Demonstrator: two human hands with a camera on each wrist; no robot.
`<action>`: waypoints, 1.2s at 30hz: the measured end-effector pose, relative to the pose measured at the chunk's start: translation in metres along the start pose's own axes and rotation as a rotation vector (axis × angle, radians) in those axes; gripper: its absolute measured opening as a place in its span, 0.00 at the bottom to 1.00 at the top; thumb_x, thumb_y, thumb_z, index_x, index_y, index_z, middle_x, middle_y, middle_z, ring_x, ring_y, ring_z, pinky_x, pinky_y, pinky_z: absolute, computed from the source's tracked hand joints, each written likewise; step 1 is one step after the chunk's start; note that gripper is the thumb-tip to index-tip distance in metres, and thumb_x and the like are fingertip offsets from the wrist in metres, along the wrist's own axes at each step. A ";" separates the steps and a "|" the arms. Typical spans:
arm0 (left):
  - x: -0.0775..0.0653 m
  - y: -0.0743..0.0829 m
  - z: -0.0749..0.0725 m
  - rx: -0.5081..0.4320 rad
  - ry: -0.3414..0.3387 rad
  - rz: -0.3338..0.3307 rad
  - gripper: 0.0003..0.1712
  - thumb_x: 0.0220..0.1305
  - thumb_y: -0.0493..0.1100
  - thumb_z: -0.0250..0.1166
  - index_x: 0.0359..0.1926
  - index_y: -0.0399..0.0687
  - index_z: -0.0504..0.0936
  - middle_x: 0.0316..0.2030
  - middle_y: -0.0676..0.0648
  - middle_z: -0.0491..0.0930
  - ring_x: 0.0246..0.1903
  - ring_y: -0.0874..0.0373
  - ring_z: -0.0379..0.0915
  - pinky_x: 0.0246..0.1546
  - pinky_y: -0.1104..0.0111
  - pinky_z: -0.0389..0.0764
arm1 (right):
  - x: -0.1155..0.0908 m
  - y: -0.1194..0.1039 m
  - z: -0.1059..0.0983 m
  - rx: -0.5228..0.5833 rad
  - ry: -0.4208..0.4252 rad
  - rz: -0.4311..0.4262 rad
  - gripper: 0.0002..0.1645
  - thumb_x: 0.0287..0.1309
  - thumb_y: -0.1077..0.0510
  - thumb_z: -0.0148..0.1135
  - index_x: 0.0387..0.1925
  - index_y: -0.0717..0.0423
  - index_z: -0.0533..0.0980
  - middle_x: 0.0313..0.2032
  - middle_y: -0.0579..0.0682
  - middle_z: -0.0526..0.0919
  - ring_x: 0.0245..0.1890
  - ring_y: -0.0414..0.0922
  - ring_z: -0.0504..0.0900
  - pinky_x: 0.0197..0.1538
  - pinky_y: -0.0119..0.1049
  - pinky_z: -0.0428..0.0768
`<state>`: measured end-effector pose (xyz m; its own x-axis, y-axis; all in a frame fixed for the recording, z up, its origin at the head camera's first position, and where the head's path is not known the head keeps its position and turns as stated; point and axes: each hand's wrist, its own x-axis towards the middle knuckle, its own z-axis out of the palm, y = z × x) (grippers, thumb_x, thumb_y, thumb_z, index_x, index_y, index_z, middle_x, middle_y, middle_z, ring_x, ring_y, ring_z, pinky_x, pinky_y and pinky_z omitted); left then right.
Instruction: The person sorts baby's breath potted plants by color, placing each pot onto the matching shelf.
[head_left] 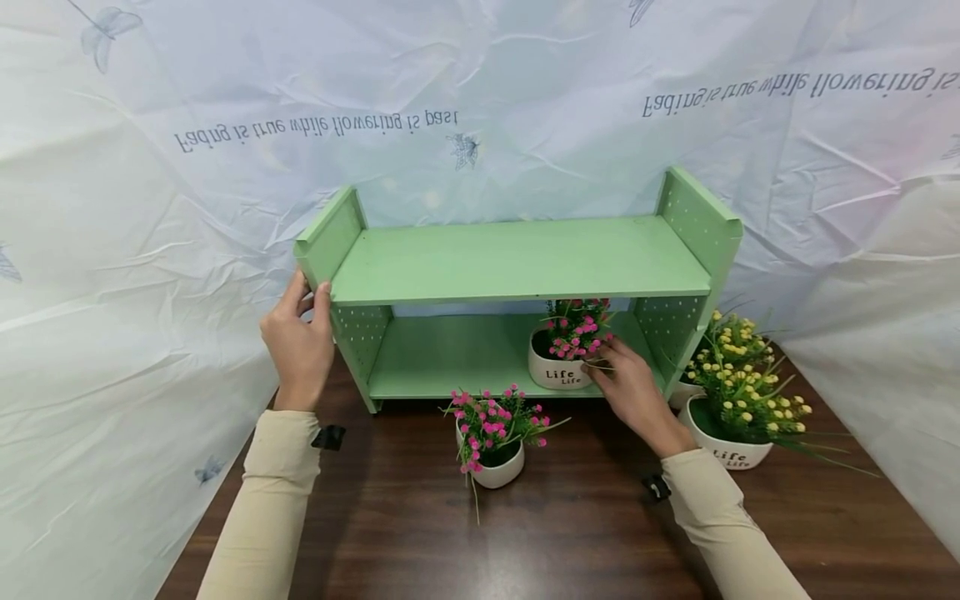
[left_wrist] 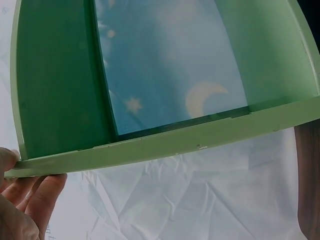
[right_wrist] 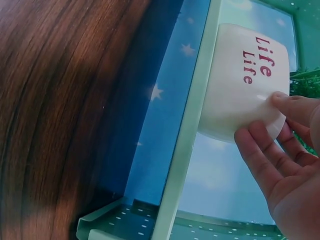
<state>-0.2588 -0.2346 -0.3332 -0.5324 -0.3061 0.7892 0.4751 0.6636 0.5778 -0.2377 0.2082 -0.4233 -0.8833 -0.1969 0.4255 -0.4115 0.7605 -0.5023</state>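
A green two-tier shelf [head_left: 517, 258] stands on the table. My left hand [head_left: 298, 346] holds the front edge of its left side panel; in the left wrist view the thumb is on one face and the fingers [left_wrist: 45, 200] are on the other. On the lower tier, toward the right, sits a white flowerpot [head_left: 557, 373] marked "Life" with pink flowers, partly hidden under the upper board. My right hand [head_left: 633, 392] grips this pot's right end. In the right wrist view the thumb lies on the front of the pot [right_wrist: 245, 85] and the fingers curl against its end.
Another white pot with pink flowers [head_left: 498, 467] stands on the brown table [head_left: 420, 542] before the shelf. Pots with yellow flowers [head_left: 738, 396] stand beside the shelf's right side, near my right forearm. A pale printed cloth [head_left: 480, 100] hangs behind and at both sides.
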 end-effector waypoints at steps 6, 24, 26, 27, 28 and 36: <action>0.000 0.000 0.000 -0.004 -0.002 -0.008 0.20 0.76 0.43 0.66 0.65 0.52 0.85 0.52 0.41 0.89 0.43 0.44 0.90 0.42 0.86 0.81 | -0.003 -0.001 -0.002 -0.012 0.012 0.013 0.17 0.70 0.62 0.68 0.54 0.71 0.81 0.51 0.63 0.78 0.45 0.59 0.82 0.44 0.56 0.84; -0.003 -0.003 0.000 0.020 -0.001 0.004 0.21 0.77 0.44 0.66 0.68 0.59 0.84 0.53 0.44 0.89 0.40 0.41 0.90 0.39 0.91 0.77 | -0.057 -0.033 -0.001 0.090 0.062 -0.056 0.07 0.68 0.63 0.71 0.44 0.54 0.81 0.37 0.42 0.79 0.34 0.36 0.77 0.34 0.35 0.83; -0.003 -0.004 0.001 0.024 0.001 0.005 0.21 0.77 0.44 0.66 0.67 0.57 0.84 0.53 0.44 0.89 0.41 0.41 0.90 0.39 0.91 0.76 | -0.063 -0.036 0.006 0.142 0.038 -0.052 0.07 0.67 0.63 0.72 0.43 0.52 0.81 0.37 0.40 0.80 0.35 0.36 0.78 0.35 0.34 0.83; -0.003 -0.004 0.000 0.025 0.001 0.003 0.20 0.77 0.44 0.66 0.67 0.57 0.84 0.53 0.44 0.89 0.41 0.41 0.90 0.39 0.92 0.76 | -0.065 -0.037 0.010 0.179 0.016 -0.047 0.07 0.67 0.63 0.72 0.43 0.52 0.81 0.37 0.40 0.80 0.35 0.36 0.79 0.35 0.34 0.83; -0.003 -0.004 0.000 0.027 0.001 0.002 0.20 0.77 0.44 0.66 0.66 0.57 0.85 0.53 0.44 0.89 0.41 0.41 0.90 0.39 0.92 0.76 | -0.066 -0.038 0.013 0.214 -0.014 -0.035 0.08 0.67 0.63 0.72 0.44 0.52 0.81 0.38 0.40 0.81 0.36 0.36 0.80 0.36 0.34 0.84; -0.003 -0.003 0.001 0.030 -0.003 -0.001 0.16 0.77 0.43 0.66 0.62 0.53 0.87 0.53 0.45 0.89 0.41 0.41 0.90 0.39 0.92 0.76 | -0.068 -0.044 0.041 0.372 -0.340 -0.012 0.30 0.68 0.54 0.72 0.67 0.58 0.75 0.62 0.56 0.80 0.60 0.56 0.83 0.60 0.53 0.85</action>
<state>-0.2591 -0.2353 -0.3369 -0.5349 -0.3047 0.7880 0.4537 0.6832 0.5722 -0.1685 0.1626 -0.4608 -0.8760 -0.4413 0.1948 -0.4194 0.4972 -0.7595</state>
